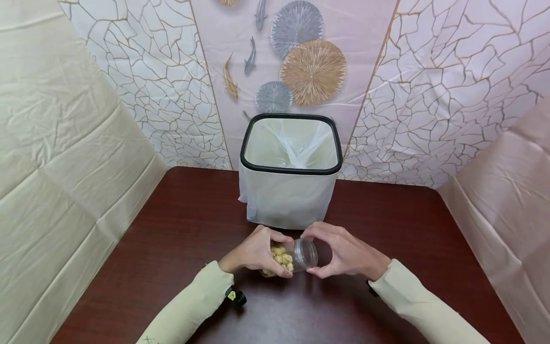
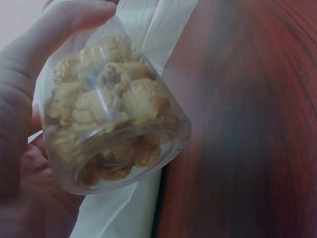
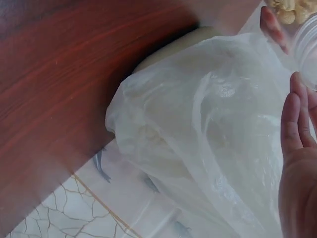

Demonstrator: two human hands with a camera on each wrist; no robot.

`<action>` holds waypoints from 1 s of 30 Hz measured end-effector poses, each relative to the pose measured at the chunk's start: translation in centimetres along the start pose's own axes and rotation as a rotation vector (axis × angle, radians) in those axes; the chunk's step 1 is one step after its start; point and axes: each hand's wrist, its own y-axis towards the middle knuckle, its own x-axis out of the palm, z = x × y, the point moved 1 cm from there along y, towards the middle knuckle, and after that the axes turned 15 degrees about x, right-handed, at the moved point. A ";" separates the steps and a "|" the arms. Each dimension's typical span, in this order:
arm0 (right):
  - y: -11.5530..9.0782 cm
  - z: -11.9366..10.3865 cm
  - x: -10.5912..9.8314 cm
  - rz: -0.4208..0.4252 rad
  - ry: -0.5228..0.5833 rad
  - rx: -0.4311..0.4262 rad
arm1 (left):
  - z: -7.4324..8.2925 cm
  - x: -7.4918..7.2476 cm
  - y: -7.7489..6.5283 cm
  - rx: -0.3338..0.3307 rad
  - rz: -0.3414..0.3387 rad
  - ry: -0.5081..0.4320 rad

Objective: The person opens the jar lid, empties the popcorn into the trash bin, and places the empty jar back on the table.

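Observation:
A clear jar of popcorn-like pieces lies tilted on its side in the air over the table. My left hand holds its body, thumb and fingers on opposite sides. The left wrist view shows the jar's round base and the pieces behind its wall. My right hand curves around the other end, its fingertips and thumb at the rim of the transparent lid. In the right wrist view the lid is partly cut off by the frame edge beside the right fingers.
A white bin with a black rim and a clear plastic liner stands just beyond the hands. The dark red-brown table lies beneath. Patterned sheeting hangs behind, with pale cloth along both sides.

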 end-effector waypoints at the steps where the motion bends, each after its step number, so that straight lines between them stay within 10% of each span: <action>1: 0.0 0.1 0.0 -0.006 0.004 0.004 | 0.1 0.0 0.0 -0.002 -0.002 0.006; 21: 0.3 0.3 0.8 -0.005 0.178 0.534 | 1.3 0.3 -0.2 0.104 0.100 0.382; 30: 0.6 0.2 1.8 -0.023 0.199 0.575 | 1.5 0.4 -0.3 0.142 0.089 0.461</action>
